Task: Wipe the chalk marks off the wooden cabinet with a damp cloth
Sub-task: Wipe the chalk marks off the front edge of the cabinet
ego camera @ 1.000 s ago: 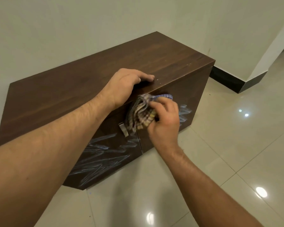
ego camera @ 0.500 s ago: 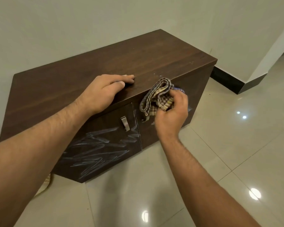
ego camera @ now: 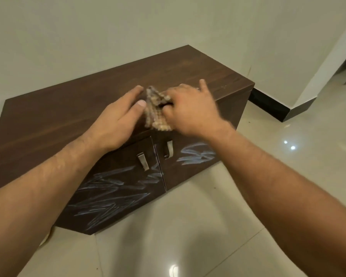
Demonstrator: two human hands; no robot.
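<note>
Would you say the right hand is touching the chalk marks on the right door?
Apart: the head view shows the right hand up on the cloth, bare door above the chalk marks.

Motion-blurred cloth [ego camera: 157, 109] and right hand [ego camera: 190, 108], grip unclear.

Cabinet [ego camera: 72, 118]: dark brown wood-grain surface, streaked lengthwise, smooth with a low satin sheen on top; the doors look darker and matt. Chalk marks [ego camera: 110, 198]: pale bluish-white, powdery, dry scribbles on the left door, with a smaller patch [ego camera: 196, 154] on the right door. Handles [ego camera: 143, 160]: brushed metal, dull silver. Cloth [ego camera: 157, 110]: woven checked fabric in beige and brown, bunched and soft; motion blur hides its weave, and dampness cannot be judged. Floor [ego camera: 268, 196]: large cream tiles, highly glossy, mirroring ceiling lights. Wall [ego camera: 108, 37]: plain painted, matt. Skirting [ego camera: 272, 105]: black, slightly glossy.
</note>
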